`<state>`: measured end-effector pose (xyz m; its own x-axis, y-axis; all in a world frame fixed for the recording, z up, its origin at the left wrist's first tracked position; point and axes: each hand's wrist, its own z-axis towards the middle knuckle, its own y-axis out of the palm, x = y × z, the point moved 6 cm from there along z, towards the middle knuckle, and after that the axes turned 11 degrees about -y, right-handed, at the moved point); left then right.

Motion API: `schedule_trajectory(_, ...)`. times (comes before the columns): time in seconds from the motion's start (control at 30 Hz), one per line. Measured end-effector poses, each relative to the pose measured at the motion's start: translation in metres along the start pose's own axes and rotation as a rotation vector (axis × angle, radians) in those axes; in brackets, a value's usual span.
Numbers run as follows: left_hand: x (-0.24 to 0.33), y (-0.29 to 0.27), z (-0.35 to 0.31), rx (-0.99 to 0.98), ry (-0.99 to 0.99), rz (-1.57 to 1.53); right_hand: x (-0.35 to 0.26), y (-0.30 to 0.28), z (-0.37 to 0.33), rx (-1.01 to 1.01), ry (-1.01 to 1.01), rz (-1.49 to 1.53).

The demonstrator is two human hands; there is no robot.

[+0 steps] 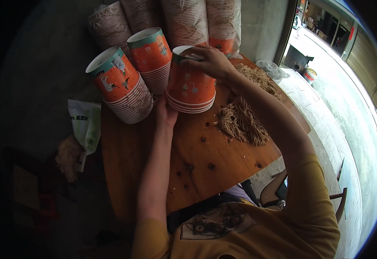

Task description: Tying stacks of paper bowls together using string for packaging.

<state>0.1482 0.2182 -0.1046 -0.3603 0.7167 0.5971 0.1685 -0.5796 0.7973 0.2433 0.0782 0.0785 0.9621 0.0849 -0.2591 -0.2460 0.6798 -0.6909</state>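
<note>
A short stack of nested orange paper cups [190, 88] with teal bands stands upside down between my hands, the pale rims at the bottom. My right hand [210, 62] reaches over the top, its fingers curled on the teal end of the uppermost cup. Low on the left side, my left hand [166, 113] grips the stack near the rims, with most of its fingers hidden behind it. Two taller stacks of matching cups stand to the left: one nearer stack [128, 101] and one farther stack [150, 56].
Plastic-wrapped cup stacks [184, 21] line the table's far side. Bundles of tan cord [244, 121] lie on the wooden table [193, 159] at the right. A white and green bag [86, 125] hangs by the left edge. Beyond the doorway stands a bucket [310, 75].
</note>
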Motion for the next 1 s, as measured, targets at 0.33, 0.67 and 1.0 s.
schedule_trajectory(0.33, 0.0, -0.056, 0.023, 0.272, 0.092, -0.076, 0.002, -0.072, -0.012, 0.287, -0.008, 0.142)
schedule_trajectory(0.67, 0.01, 0.089, -0.047, 0.502, 0.403, 0.735, -0.015, -0.115, -0.112, 0.646, 0.124, 0.164)
schedule_trajectory(1.0, 0.022, 0.176, -0.086, -0.012, 0.113, 0.264, -0.061, -0.105, -0.14, 0.447, -0.019, 0.34)
